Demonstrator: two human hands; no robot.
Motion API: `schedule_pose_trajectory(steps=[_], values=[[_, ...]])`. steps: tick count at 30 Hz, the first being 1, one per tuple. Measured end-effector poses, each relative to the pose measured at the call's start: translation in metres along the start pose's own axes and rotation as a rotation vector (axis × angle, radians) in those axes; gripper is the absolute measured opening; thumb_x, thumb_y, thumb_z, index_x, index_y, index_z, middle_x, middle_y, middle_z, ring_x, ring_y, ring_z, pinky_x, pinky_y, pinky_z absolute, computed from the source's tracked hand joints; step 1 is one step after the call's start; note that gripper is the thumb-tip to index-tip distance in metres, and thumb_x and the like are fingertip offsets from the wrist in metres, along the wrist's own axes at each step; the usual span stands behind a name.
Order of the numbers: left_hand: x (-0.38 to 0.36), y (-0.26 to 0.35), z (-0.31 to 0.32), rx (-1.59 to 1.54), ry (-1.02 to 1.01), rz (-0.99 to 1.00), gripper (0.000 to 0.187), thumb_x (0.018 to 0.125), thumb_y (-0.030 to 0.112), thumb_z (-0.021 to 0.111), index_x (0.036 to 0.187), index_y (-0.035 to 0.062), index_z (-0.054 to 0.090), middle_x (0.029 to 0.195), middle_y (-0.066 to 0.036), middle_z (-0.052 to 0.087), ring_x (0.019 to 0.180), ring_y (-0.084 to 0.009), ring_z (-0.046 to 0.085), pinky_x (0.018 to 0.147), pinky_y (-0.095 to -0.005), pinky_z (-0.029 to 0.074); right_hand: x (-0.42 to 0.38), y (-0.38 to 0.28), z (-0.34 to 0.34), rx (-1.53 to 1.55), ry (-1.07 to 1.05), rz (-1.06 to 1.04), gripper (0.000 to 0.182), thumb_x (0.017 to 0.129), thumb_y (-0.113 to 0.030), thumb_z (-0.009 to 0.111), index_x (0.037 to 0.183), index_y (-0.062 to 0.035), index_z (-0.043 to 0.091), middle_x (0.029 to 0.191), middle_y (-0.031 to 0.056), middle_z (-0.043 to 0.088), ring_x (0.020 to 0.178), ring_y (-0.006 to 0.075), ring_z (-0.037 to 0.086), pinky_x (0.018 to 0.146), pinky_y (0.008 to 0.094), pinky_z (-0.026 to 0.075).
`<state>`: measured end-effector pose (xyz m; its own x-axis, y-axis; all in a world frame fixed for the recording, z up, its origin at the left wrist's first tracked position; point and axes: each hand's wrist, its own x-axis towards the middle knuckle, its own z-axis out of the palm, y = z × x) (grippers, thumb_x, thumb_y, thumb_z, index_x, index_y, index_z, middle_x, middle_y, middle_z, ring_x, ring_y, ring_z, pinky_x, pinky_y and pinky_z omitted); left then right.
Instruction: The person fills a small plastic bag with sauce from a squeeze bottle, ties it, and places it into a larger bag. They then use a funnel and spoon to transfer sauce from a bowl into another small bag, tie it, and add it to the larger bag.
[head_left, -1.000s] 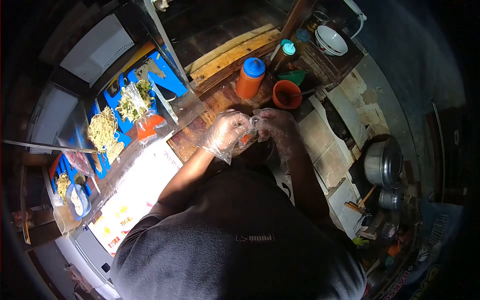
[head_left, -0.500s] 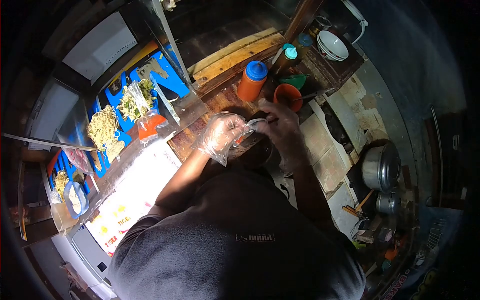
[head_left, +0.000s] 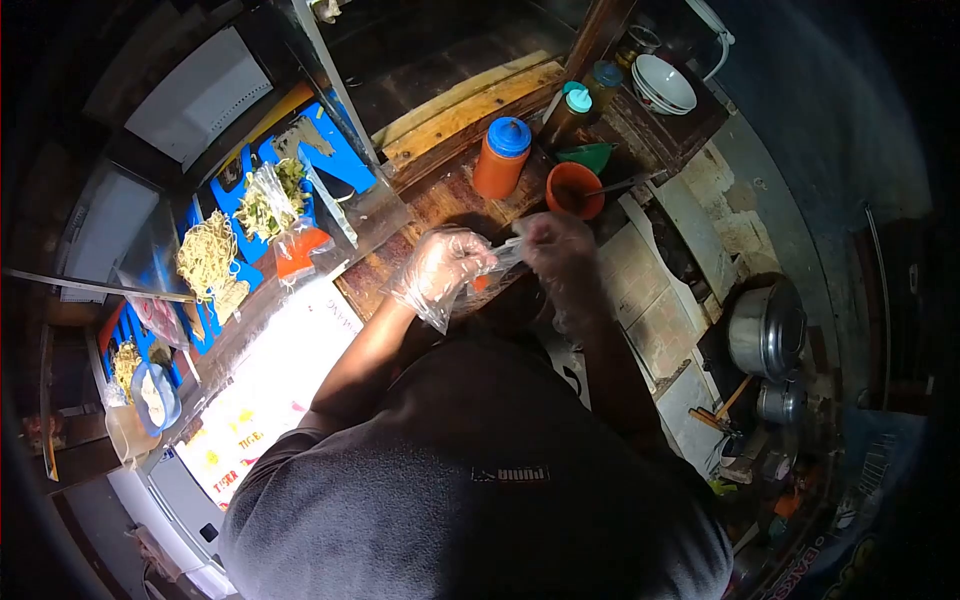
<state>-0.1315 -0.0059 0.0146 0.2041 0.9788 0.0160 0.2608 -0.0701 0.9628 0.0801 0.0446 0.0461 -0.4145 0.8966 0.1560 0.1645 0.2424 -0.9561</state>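
Both hands wear clear plastic gloves and meet over the wooden counter. My left hand [head_left: 447, 266] is closed in a pinch on the neck of a small clear plastic bag [head_left: 507, 252]. Something orange-red shows through the plastic below the fingers. My right hand [head_left: 556, 246] is in shadow, its fingers closed on the other end of the bag's twisted top. Just beyond the hands stand an orange squeeze bottle [head_left: 502, 160] with a blue lid and an orange bowl [head_left: 575, 192] with a spoon handle sticking out.
A teal-capped bottle [head_left: 577, 102], a green piece [head_left: 586, 157] and stacked white bowls [head_left: 664, 84] are at the back right. Noodles [head_left: 205, 254], greens [head_left: 272, 200] and a bag of red sauce [head_left: 300, 250] lie left. A metal pot [head_left: 765, 333] stands right.
My right hand's fingers, partly raised before, have curled in around the bag's top. The hands have drawn slightly apart, with plastic stretched between them.
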Motion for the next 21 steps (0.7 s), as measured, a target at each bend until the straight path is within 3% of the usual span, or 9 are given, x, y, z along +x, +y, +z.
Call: schedule_pose_trajectory(steps=[1,5,7,11,14,15,16,19,21], values=[[-0.001,0.0,0.001,0.0,0.0,-0.001,0.009,0.081,0.009,0.07,0.085,0.0011,0.069,0.078,-0.007,0.067,0.075,-0.0148,0.062,0.07,-0.0305,0.049,-0.001,0.002,-0.003,0.202,0.041,0.149,0.015,0.077,-0.004,0.066,0.09,0.0014,0.06,0.084,0.0082,0.062,0.073,0.0188,0.06,0.072,0.0308,0.05],[0.0,-0.007,0.004,-0.092,0.049,-0.075,0.008,0.083,0.007,0.07,0.085,-0.0007,0.069,0.081,-0.004,0.068,0.077,-0.0093,0.06,0.071,-0.0271,0.049,-0.003,0.002,0.0,0.323,0.157,0.218,0.024,0.077,-0.007,0.069,0.096,0.0041,0.06,0.086,0.0068,0.061,0.072,0.0191,0.058,0.074,0.0292,0.049],[0.002,-0.008,0.004,-0.107,0.058,-0.102,0.007,0.083,0.006,0.07,0.085,-0.0006,0.069,0.082,-0.004,0.068,0.076,-0.0095,0.061,0.071,-0.0272,0.05,0.001,-0.017,0.0,-0.072,0.123,-0.225,0.031,0.076,-0.01,0.072,0.103,0.002,0.062,0.092,0.0076,0.062,0.079,0.0196,0.06,0.076,0.0306,0.05],[0.003,-0.007,0.005,-0.096,0.01,-0.083,0.007,0.082,0.006,0.07,0.085,-0.0008,0.069,0.08,-0.003,0.067,0.077,-0.0092,0.06,0.071,-0.0273,0.05,0.012,-0.004,-0.001,-0.304,-0.245,-0.353,0.032,0.076,-0.012,0.075,0.104,-0.0026,0.064,0.102,0.01,0.063,0.097,0.0232,0.06,0.082,0.0335,0.052],[0.005,-0.01,0.007,-0.064,0.0,-0.064,0.007,0.082,0.005,0.07,0.086,-0.0008,0.068,0.081,-0.003,0.067,0.077,-0.0086,0.06,0.072,-0.0267,0.05,0.003,0.008,0.001,-0.421,-0.185,-0.416,0.023,0.077,-0.012,0.074,0.096,-0.0026,0.066,0.1,0.0102,0.063,0.095,0.0241,0.061,0.081,0.0341,0.053],[0.005,-0.009,0.007,-0.083,-0.012,-0.061,0.007,0.083,0.005,0.071,0.086,-0.0004,0.068,0.081,-0.003,0.067,0.077,-0.0084,0.06,0.071,-0.0265,0.049,0.003,0.011,0.002,-0.542,-0.073,-0.66,0.015,0.079,-0.012,0.073,0.089,-0.0041,0.066,0.097,0.0096,0.062,0.089,0.0246,0.062,0.077,0.0342,0.054],[0.005,-0.007,0.007,-0.102,-0.023,-0.057,0.007,0.083,0.005,0.071,0.085,-0.0001,0.068,0.081,-0.003,0.067,0.077,-0.0082,0.059,0.071,-0.0264,0.049,0.004,0.013,-0.001,-0.54,-0.074,-0.661,0.015,0.079,-0.012,0.073,0.089,-0.0041,0.066,0.097,0.0096,0.062,0.089,0.0246,0.062,0.077,0.0342,0.054],[0.004,-0.002,0.007,-0.222,-0.042,-0.238,0.007,0.084,0.006,0.072,0.083,0.0004,0.067,0.081,-0.002,0.066,0.077,-0.0082,0.059,0.07,-0.0259,0.048,0.008,0.01,-0.012,-0.503,-0.143,-0.532,0.012,0.08,-0.007,0.071,0.09,-0.0039,0.065,0.097,0.008,0.063,0.083,0.0197,0.061,0.072,0.0318,0.053],[0.004,-0.013,0.008,-0.235,-0.023,-0.182,0.007,0.084,0.005,0.072,0.082,0.0004,0.067,0.081,-0.002,0.065,0.077,-0.0082,0.058,0.07,-0.0258,0.047,0.009,0.008,-0.02,-0.133,-0.132,0.068,0.011,0.081,-0.002,0.067,0.092,-0.0018,0.064,0.099,0.0051,0.064,0.085,0.0136,0.06,0.071,0.0289,0.052]])
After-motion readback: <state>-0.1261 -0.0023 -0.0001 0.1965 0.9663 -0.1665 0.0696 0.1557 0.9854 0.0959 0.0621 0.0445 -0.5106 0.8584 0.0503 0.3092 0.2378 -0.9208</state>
